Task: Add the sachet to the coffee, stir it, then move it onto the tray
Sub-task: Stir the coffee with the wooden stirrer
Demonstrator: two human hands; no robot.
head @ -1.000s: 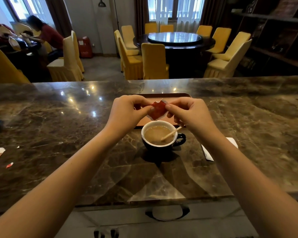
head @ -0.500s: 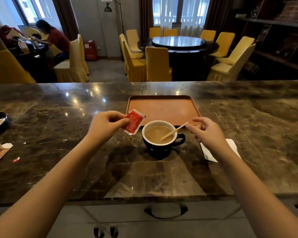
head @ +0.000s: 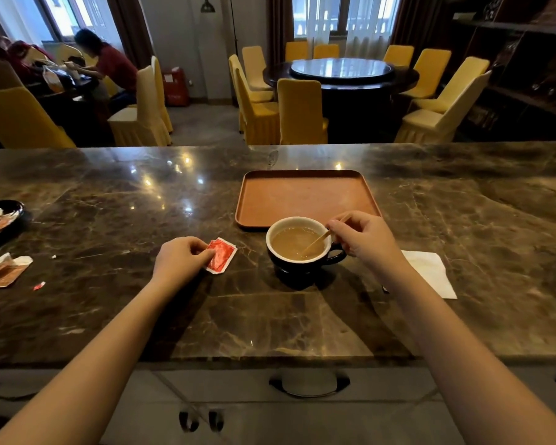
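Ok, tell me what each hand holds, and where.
Left hand: red sachet, by its left edge. Right hand: wooden stirrer, near its upper end.

marble counter (head: 109, 200), tray (head: 305, 200), cup (head: 302, 261), sachet (head: 221, 255), napkin (head: 430, 273)

Counter: dark brown marble slab (head: 109, 226), glossy with lamp glints
Napkin: white paper (head: 430, 271), lying flat at the right
Dish: black (head: 8, 208), far left, holding packets
Wrappers: torn brown ones (head: 2, 271) near the dish
Beyond: round table (head: 341, 73) ringed by yellow chairs (head: 299, 112)
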